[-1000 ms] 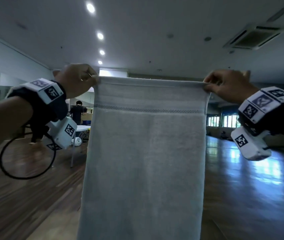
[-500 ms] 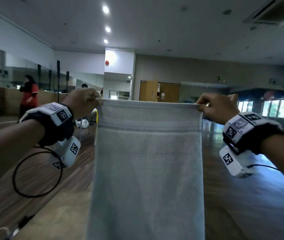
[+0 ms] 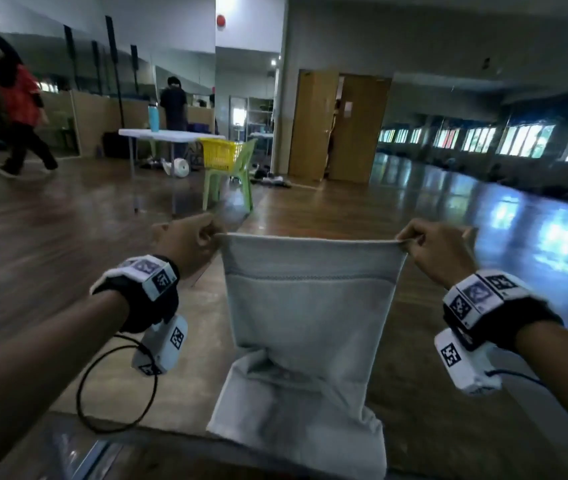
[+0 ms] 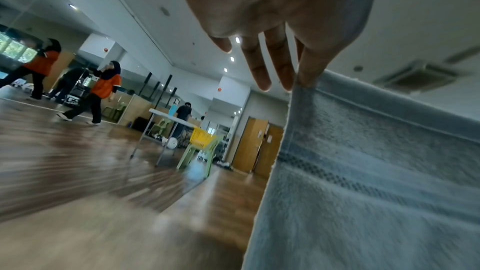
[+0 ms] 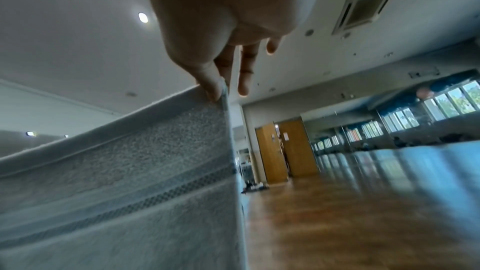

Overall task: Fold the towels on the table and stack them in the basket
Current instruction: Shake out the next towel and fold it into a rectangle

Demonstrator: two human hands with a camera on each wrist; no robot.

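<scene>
A pale grey towel [image 3: 310, 306] with a woven stripe near its top hem hangs between my hands, and its lower part lies crumpled on the wooden table [image 3: 431, 410]. My left hand [image 3: 189, 242] pinches the towel's top left corner. My right hand [image 3: 427, 245] pinches the top right corner. In the left wrist view the towel [image 4: 376, 182] fills the right side, with my left hand [image 4: 301, 77] gripping its corner between thumb and finger. In the right wrist view the towel [image 5: 116, 182] fills the left, with my right hand [image 5: 221, 87] pinching its corner. The basket for the towels is not in view.
A white folding table [image 3: 171, 135] with a blue bottle stands far off, beside a green chair [image 3: 237, 174] carrying a yellow basket [image 3: 220, 152]. People stand and walk at the far left. A black cable [image 3: 116, 386] loops from my left wrist over the table edge.
My hands have lowered the towel from up in front of my face towards the table. Its lower part now lies bunched on the table. The head view has tipped down.
</scene>
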